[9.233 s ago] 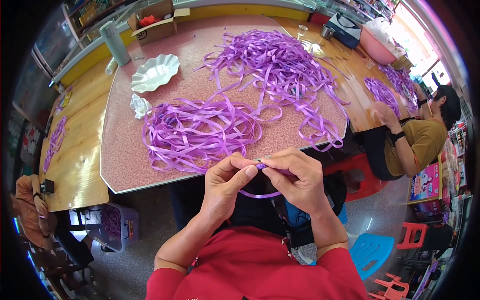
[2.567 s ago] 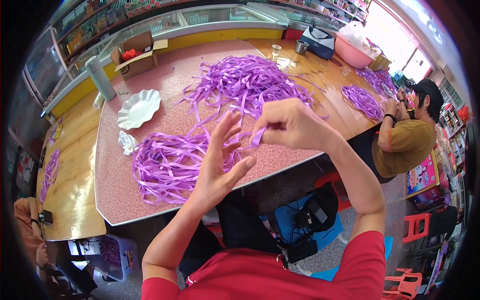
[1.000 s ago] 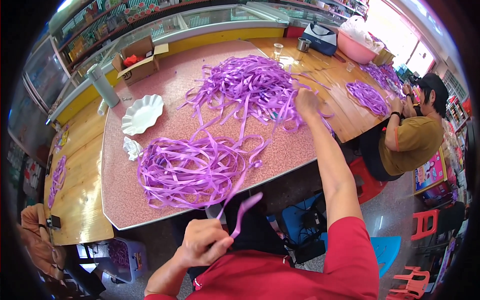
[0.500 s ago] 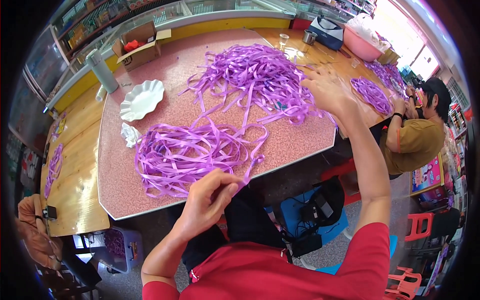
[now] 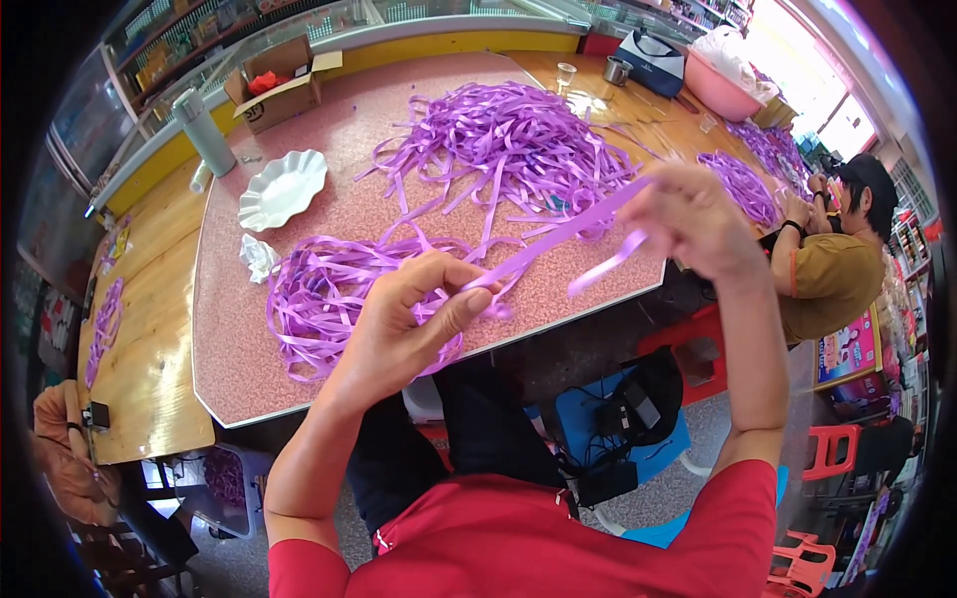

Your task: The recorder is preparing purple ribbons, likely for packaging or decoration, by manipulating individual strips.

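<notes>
A purple ribbon (image 5: 558, 236) is stretched between my two hands above the table's front edge. My left hand (image 5: 414, 317) pinches it between thumb and forefinger, beside a looped bundle of purple ribbons (image 5: 309, 324) lying on the pink tabletop (image 5: 234, 369). My right hand (image 5: 698, 224), a little blurred, is closed on the ribbon's upper right part, and a short loose end dangles below its fingers. Behind the stretched ribbon lies a large tangled heap of purple ribbons (image 5: 508, 140).
At the left stand a scalloped white dish (image 5: 284, 189), crumpled tissue (image 5: 258, 258), a grey-green flask (image 5: 204, 135) and a cardboard box (image 5: 279, 90). A person (image 5: 832, 259) works at the right with ribbons (image 5: 738, 189). A blue stool (image 5: 588, 419) holds a black bag.
My right hand has come back from the heap's right side toward me, and a ribbon is now pulled taut to my left hand. The left hand stays near the front edge.
</notes>
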Action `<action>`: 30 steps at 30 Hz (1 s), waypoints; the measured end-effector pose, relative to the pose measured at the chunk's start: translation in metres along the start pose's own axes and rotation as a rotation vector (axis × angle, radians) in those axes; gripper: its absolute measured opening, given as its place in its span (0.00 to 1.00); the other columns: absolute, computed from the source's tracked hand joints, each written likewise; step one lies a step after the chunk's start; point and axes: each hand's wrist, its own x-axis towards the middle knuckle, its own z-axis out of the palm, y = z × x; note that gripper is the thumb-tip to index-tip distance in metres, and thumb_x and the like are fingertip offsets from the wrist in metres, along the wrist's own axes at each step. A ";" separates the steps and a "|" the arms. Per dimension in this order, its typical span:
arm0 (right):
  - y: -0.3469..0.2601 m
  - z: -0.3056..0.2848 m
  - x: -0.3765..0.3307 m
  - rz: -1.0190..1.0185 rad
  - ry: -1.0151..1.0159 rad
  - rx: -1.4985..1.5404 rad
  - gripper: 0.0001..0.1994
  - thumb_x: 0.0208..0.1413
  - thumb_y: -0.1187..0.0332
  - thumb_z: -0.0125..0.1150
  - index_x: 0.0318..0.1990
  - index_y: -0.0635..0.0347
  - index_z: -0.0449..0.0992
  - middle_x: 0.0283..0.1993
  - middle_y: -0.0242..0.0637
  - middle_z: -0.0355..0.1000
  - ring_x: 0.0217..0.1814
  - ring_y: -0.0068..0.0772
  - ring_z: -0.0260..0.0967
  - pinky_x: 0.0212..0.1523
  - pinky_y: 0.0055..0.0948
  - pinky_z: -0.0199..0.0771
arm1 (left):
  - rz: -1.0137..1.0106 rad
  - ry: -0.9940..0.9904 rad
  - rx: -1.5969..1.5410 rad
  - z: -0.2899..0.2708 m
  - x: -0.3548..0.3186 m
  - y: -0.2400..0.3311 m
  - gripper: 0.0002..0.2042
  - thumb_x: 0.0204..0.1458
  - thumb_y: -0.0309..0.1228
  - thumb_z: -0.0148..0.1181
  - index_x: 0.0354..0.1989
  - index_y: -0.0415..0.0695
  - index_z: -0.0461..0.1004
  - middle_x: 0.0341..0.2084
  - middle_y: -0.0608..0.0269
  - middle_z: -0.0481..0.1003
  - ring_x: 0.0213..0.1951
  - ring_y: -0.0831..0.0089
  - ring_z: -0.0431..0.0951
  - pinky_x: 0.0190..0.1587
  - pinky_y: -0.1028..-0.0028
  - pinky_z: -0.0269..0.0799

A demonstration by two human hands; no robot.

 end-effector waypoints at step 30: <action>0.113 0.029 0.011 -0.148 0.460 -0.991 0.21 0.54 0.67 0.67 0.56 0.57 0.76 0.55 0.43 0.72 0.55 0.42 0.73 0.52 0.38 0.73 | -0.355 0.073 0.080 -0.070 -0.057 -0.032 0.09 0.63 0.32 0.58 0.40 0.37 0.76 0.25 0.73 0.71 0.26 0.86 0.68 0.29 0.82 0.64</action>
